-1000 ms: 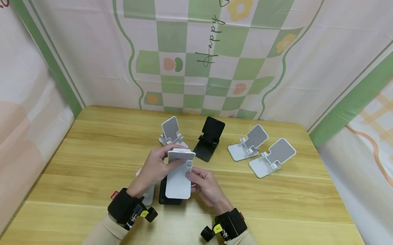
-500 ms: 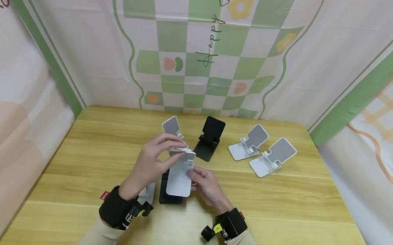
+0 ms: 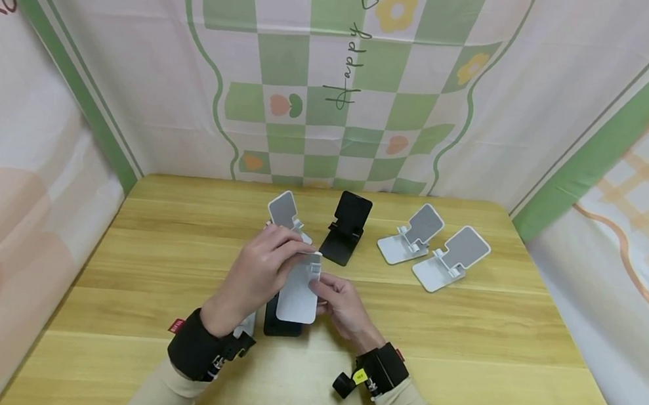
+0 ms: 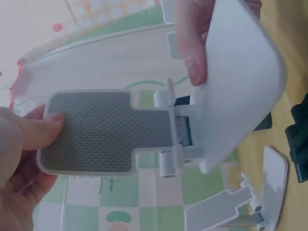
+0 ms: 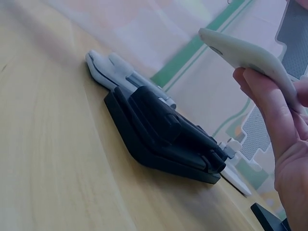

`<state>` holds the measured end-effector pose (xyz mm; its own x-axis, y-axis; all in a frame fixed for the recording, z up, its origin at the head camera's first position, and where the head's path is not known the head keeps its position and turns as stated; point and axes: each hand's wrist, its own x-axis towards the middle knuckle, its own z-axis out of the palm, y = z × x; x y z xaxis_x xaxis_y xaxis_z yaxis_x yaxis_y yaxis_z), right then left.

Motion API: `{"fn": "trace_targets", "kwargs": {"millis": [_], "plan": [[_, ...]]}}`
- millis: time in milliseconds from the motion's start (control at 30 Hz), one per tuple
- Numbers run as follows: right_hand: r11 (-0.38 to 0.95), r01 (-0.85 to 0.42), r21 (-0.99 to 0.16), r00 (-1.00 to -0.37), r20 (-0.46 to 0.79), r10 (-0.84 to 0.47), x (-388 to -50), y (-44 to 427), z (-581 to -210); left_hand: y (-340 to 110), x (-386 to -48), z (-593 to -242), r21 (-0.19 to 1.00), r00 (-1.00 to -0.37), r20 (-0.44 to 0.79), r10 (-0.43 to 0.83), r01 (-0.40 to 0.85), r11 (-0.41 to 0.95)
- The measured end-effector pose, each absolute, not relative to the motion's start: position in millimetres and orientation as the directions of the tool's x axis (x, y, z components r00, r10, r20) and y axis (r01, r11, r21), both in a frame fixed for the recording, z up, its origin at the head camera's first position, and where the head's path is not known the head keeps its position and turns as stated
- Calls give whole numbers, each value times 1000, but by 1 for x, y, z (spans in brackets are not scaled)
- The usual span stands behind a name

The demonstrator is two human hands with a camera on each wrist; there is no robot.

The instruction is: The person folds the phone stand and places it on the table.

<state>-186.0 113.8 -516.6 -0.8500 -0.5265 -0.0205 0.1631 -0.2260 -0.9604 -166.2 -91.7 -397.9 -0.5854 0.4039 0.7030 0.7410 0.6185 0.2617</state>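
Held above the table between both hands is a white phone stand, its padded plate swung out from the base. My left hand pinches the end of the grey padded plate, thumb on the pad in the left wrist view. The base is gripped at its side by my right hand. Below the held stand lies a folded black phone stand, apart from both hands. Beside it sits a folded light-coloured stand, mostly hidden behind my left wrist in the head view.
Farther back on the wooden table, a white stand stands unfolded, partly behind my left hand. A black unfolded stand is right of it. Two more white stands stand to the right. A patterned cloth hangs behind.
My left hand has shifted its hold at the stand's top, and its fingers now cover that end. The padded plate has swung away from the base. My right hand has hardly moved.
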Motion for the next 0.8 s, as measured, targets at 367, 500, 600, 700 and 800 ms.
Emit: {"fn": "trace_targets", "kwargs": {"millis": [367, 500, 600, 700, 800], "plan": [[-288, 177, -941, -903, -39, -427, -188, 111, -511, -79, -163, -411, 118, -472, 766, 436, 770, 627], [-317, 191, -929, -911, -48, -410, -188, 113, -509, -77, -160, -416, 89, -462, 765, 448, 766, 636], [-332, 188, -924, -913, -40, -406, -188, 114, -507, -75, -158, -419, 74, -446, 772, 453, 771, 633], [-339, 188, -922, -914, -37, -405, -188, 115, -506, -74, -155, -424, 57, -425, 783, 454, 776, 628], [-347, 192, -918, -916, -40, -400, -189, 116, -504, -74, -154, -428, 34, -403, 794, 454, 777, 629]]}}
